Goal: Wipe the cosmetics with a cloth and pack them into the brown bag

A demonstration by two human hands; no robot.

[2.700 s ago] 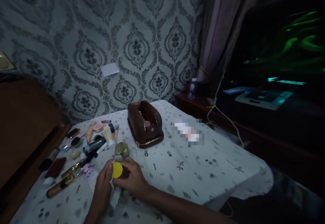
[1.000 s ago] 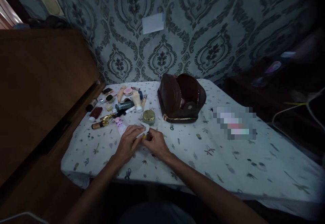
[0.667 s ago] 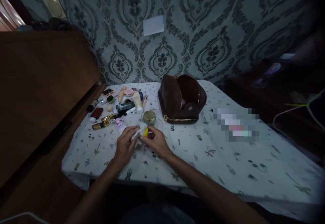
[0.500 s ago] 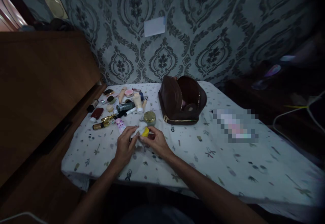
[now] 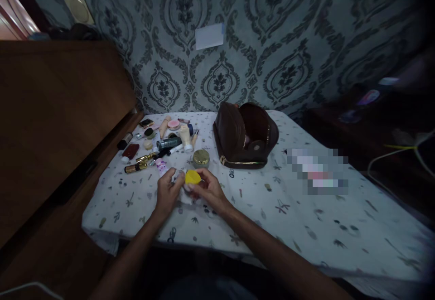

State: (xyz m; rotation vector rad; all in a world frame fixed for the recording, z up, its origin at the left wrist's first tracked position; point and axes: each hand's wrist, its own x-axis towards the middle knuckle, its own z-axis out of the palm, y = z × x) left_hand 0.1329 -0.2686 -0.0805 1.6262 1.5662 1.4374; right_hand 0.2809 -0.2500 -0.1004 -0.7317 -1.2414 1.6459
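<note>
"Hands: what's in them?"

"Right hand [image 5: 212, 193] pinches a small, smooth yellow-topped container [image 5: 192, 177]; left hand [image 5: 166, 194] curls just beside it, its hold unclear."

"Lying how?"

"Between them, nearer the right, round face tilted up, long axis hidden. Gold-lidded jar [image 5: 201, 157] just beyond; brown leather-look bag [image 5: 229, 130] gaping behind, rightward."

No legible lettering, dark green tube [image 5: 169, 144], print too small
</note>
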